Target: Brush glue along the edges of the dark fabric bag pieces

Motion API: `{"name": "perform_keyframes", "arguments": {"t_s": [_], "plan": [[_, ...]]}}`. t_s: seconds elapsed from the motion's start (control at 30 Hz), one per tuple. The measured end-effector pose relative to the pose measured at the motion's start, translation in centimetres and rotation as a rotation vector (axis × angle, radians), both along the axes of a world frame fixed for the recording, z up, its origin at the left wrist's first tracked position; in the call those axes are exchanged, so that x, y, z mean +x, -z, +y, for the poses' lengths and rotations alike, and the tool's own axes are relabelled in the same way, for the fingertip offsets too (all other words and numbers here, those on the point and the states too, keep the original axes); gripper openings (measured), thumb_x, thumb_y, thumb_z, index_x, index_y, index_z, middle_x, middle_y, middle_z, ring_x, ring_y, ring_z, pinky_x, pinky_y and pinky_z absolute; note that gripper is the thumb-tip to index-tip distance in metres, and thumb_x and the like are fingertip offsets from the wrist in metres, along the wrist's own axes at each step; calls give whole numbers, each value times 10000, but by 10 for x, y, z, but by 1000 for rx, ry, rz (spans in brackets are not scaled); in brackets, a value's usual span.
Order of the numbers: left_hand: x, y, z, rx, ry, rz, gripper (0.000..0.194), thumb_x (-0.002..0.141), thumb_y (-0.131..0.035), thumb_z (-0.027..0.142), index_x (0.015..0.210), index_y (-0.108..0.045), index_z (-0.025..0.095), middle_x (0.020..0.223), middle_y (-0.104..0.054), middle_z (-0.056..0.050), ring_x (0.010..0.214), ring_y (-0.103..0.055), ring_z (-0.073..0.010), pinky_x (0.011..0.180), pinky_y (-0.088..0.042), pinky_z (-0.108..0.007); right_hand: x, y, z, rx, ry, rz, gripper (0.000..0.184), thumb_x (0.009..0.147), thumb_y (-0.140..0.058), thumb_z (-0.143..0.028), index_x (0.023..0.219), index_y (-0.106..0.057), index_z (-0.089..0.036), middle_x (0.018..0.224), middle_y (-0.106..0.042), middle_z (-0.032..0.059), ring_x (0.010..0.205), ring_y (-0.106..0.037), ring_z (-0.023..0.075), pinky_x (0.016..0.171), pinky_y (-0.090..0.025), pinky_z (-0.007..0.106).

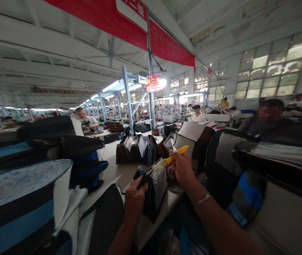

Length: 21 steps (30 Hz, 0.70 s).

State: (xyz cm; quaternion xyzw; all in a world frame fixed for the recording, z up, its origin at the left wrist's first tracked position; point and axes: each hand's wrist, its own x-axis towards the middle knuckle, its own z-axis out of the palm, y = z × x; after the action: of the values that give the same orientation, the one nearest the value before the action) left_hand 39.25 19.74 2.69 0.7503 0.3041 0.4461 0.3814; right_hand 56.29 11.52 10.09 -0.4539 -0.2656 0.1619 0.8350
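Black fabric bag [151, 205] sits tilted on the counter [119, 173], my left fingers [137, 193] clamped on its side to steady it, my right fingers [181, 166] pinching a yellow-handled tool [176, 154] close against its top edge.

Yellow-handled tool [174, 155] tip hidden behind white fluff [157, 170] on dark bag [155, 194].

Black bags [137, 151] stand in a row under a red banner [164, 39].

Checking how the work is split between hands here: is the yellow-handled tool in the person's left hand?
No, the yellow-handled tool is held in the right hand, while the left hand grips the dark bag.
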Motion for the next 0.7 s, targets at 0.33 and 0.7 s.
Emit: {"name": "perform_keyframes", "arguments": {"t_s": [0.33,0.7], "plan": [[-9,-2,-7,-158,108,-53,421,819,-634,372,1193,-704,191,1170,-700,-53,1068,-656,-255,898,-514,-337,-10,-7,37,-204,181,-369,281,769,-591,-395,613,-507,-177,550,-499,-31,528,-421,106,508,-297,237],[3,0,-12,68,-102,12,388,808,-639,356,1136,-686,155,1055,-623,-111,1035,-592,-320,971,-438,-499,-19,-6,32,-119,215,-254,339,822,-579,-450,633,-473,-189,530,-432,-50,481,-389,97,466,-308,234]]}}
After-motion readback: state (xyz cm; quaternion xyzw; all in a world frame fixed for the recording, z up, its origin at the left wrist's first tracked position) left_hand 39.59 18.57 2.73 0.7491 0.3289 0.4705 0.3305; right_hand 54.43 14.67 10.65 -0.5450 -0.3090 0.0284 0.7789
